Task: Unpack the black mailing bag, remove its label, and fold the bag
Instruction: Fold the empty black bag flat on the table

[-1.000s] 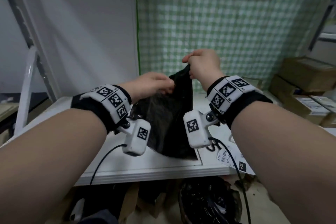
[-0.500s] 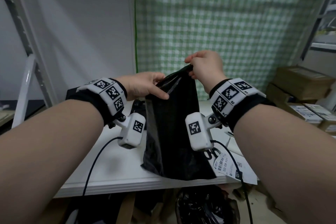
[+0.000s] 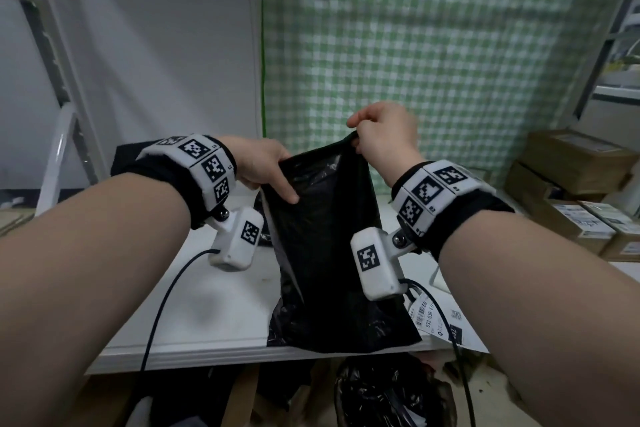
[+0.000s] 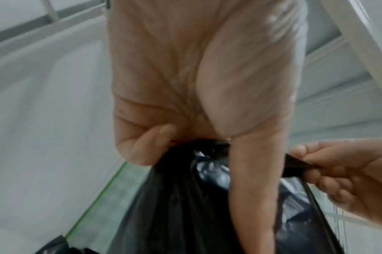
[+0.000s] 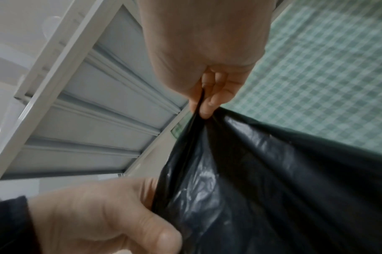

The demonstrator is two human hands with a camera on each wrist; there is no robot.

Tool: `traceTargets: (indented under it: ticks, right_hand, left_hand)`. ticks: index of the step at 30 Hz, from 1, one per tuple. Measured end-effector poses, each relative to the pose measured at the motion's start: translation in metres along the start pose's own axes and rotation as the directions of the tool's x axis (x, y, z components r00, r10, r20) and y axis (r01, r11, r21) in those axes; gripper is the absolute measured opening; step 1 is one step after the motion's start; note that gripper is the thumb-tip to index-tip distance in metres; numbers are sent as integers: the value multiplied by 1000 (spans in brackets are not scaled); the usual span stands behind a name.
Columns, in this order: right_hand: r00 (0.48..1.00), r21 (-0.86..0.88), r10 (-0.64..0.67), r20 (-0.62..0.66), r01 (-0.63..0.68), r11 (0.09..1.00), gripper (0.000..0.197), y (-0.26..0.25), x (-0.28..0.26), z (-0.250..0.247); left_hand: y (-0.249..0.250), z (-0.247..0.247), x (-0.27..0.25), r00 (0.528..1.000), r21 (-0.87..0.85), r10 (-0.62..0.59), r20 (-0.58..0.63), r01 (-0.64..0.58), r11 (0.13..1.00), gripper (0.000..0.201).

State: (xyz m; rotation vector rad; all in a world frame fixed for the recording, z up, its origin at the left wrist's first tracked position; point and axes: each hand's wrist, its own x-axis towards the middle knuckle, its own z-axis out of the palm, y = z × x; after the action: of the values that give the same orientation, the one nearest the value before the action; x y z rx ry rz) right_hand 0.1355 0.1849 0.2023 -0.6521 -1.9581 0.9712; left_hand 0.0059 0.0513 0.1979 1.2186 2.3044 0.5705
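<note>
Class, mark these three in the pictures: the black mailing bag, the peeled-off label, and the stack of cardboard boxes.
black mailing bag (image 3: 332, 274): head view, middle of its hanging front.
label (image 3: 431, 317): head view, its barcode end on the table, right of the bag.
cardboard boxes (image 3: 575, 163): head view, side of the top box.

Only thing I can actually read is on the white shipping label lying on the table's front edge: a barcode with "032-038" printed next to it, rest of that line is cut off. The labels on the cardboard boxes at right are too blurry. Wristbands just carry black-and-white square marker patterns, no text.
</note>
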Motion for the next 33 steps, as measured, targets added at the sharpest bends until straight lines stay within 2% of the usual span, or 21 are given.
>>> traceTargets:
  ticks: [1, 3, 4, 5, 8, 10, 14, 16, 18, 20, 21, 24, 26, 29, 33]
  right_hand:
    - [1000, -5, 5, -10, -5, 1000, 40, 0, 0, 1]
    - [998, 8, 37, -55, -36, 999, 39, 2, 3, 0]
    - [995, 22, 59, -75, -57, 998, 39, 3, 6, -1]
    - [993, 37, 76, -91, -73, 997, 39, 4, 7, -3]
    - [988, 46, 86, -126, -81, 996, 38, 8, 10, -5]
    - [981, 64, 95, -170, -85, 994, 39, 11, 12, -5]
    - [959, 102, 133, -250, -110, 989, 40, 21, 18, -8]
    - [953, 124, 147, -267, -117, 985, 38, 27, 20, -7]
    - [952, 157, 161, -259, -124, 980, 32, 31, 19, -6]
    - [962, 223, 179, -205, -132, 966, 20, 35, 16, -4]
    - [970, 256, 196, -143, -155, 954, 24, 38, 13, -3]
    - [971, 218, 225, 75, -237, 947, 90, 53, 4, 1]
    - [950, 166, 250, 185, -281, 945, 108, 66, -1, 7]
    - [905, 71, 301, 301, -336, 939, 108, 85, -5, 23]
    - [852, 35, 340, 398, -384, 923, 90, 101, -9, 52]
  left_hand:
    - [-3, -4, 1, 999, 124, -20, -51, 26, 992, 15]
    - [-10, -12, -2, 989, 389, -39, -143, 93, 917, 25]
    - [-14, -14, -4, 981, 449, -44, -186, 125, 885, 31]
    - [-19, -17, -6, 976, 437, -52, -212, 142, 888, 33]
    - [-32, -18, -6, 980, 142, -73, -186, 100, 985, 28]
    - [-36, -17, -5, 972, -78, -53, -229, 36, 996, 22]
    - [-36, -18, -4, 901, -336, 1, -434, -163, 928, 5]
    - [-35, -17, -4, 888, -446, 0, -459, -230, 865, 9]
    - [-34, -15, -5, 902, -537, 5, -431, -261, 802, 17]
    - [-33, -11, -5, 922, -630, 13, -387, -274, 727, 23]
    - [-33, -9, -5, 927, -673, 16, -374, -283, 684, 26]
    - [-35, -4, -4, 925, -779, 0, -380, -320, 540, 29]
    - [-38, -2, -4, 917, -814, -7, -398, -350, 463, 29]
    - [-47, -2, -2, 911, -857, 4, -412, -388, 339, 29]
    - [-63, -2, -1, 906, -886, -32, -422, -406, 223, 26]
